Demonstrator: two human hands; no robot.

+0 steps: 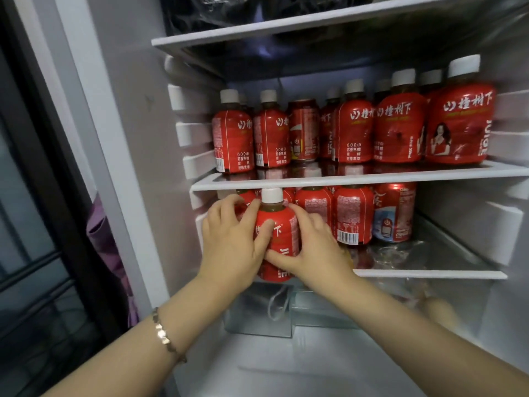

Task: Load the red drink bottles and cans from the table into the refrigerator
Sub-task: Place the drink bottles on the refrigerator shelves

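Note:
A red drink bottle (282, 227) with a white cap stands upright at the front left of the lower refrigerator shelf (429, 274). My left hand (233, 242) grips its left side and my right hand (312, 247) grips its right side, thumbs across the label. Behind it on the same shelf stand more red bottles (353, 216) and a red can (393, 213). The shelf above (343, 180) carries several red bottles (399, 124) and one red can (304, 130).
The top shelf (286, 24) bears dark plastic bags. Below the lower shelf sits a clear drawer (257, 310) with a white cord. The refrigerator's left wall (137, 138) and a purple cloth (100, 233) lie left. The lower shelf's right front is bare glass.

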